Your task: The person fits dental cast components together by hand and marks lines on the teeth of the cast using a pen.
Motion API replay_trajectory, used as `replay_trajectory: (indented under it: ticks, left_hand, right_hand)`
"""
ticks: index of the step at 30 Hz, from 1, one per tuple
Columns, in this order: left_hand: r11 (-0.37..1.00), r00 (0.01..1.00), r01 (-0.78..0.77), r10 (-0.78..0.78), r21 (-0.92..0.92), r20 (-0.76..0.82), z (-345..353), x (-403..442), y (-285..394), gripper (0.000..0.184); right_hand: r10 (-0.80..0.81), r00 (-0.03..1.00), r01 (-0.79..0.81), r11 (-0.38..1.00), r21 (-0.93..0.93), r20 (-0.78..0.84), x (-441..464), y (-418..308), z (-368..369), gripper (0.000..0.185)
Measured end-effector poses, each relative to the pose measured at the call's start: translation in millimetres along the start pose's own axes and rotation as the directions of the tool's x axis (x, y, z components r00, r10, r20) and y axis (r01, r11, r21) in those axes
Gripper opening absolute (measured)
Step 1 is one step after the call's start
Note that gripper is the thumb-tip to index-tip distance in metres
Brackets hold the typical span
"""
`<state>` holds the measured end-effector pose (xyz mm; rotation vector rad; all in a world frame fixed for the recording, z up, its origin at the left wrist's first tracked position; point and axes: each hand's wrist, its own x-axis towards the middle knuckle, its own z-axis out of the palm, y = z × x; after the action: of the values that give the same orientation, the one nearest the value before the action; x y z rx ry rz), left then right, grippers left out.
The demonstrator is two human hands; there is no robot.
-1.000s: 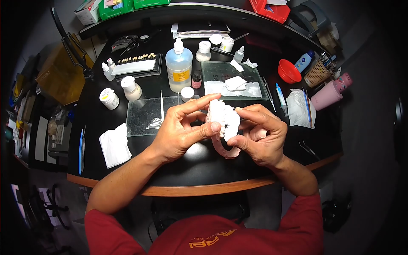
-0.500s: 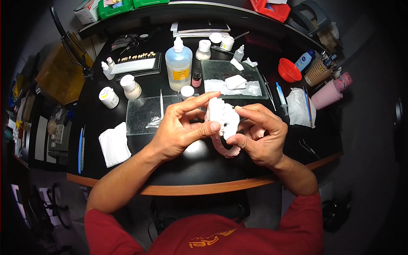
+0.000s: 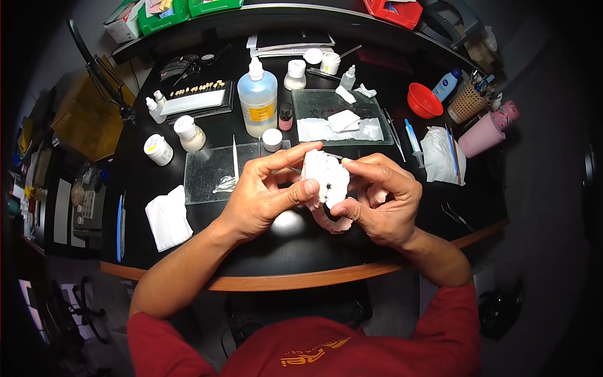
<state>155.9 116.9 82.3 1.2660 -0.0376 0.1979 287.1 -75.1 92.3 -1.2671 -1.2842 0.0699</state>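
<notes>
A white plaster dental model [image 3: 326, 179] is held up above the front middle of the black table, with a curved, arch-shaped part hanging at its lower side. My left hand [image 3: 270, 188] grips its left side, thumb on the near face and index finger along the top. On the right side, my right hand [image 3: 383, 201] pinches the model between thumb and fingertips, its other fingers curled in. Behind the hands lie a glass plate [image 3: 204, 169] with a white pointed tool [image 3: 235, 160] and a small white-lidded jar [image 3: 272, 139].
A large liquid bottle [image 3: 258, 100] stands behind the hands. A green-tinted glass slab [image 3: 308, 100] bears white tissue. Folded tissue [image 3: 168, 220] lies front left. To the right are a red bowl [image 3: 425, 100], a syringe [image 3: 412, 138] and a pink cup [image 3: 482, 137].
The camera view has shifted slightly, so the table items appear a little to the left. Both hands keep their hold on the model, with hardly any movement.
</notes>
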Motion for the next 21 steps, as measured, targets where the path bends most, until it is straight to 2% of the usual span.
replay_trajectory:
  ticks: [8,10,13,16,20,21]
  left_hand:
    - [1.000,1.000,0.020,-0.020,0.015,0.002,-1.3,0.0,1.2,0.078]
    - [1.000,0.999,-0.008,0.007,-0.011,-0.034,2.7,0.5,2.7,0.067]
    - [1.000,0.997,-0.017,0.016,-0.014,-0.069,5.6,1.7,5.9,0.061]
    - [1.000,0.997,-0.023,0.022,-0.011,-0.074,1.8,3.3,2.9,0.060]
    - [0.999,0.994,-0.024,0.026,0.022,-0.110,2.3,4.5,2.3,0.061]
    - [0.999,0.991,-0.026,0.030,0.030,-0.127,3.2,4.5,0.3,0.062]
  right_hand:
    - [0.043,0.999,-0.043,0.999,0.029,-0.008,-1.8,3.0,1.0,0.057]
    - [0.089,0.996,-0.088,0.995,0.055,-0.013,-2.0,1.5,0.8,0.061]
    - [0.173,0.985,-0.163,0.963,0.215,-0.026,-1.4,2.0,3.9,0.066]
    - [0.311,0.950,-0.304,0.916,0.260,0.017,-1.1,0.4,1.3,0.066]
    - [0.312,0.949,-0.303,0.883,0.359,0.034,1.2,10.0,2.8,0.063]
    - [0.306,0.951,-0.300,0.897,0.326,0.035,1.1,11.0,1.7,0.060]
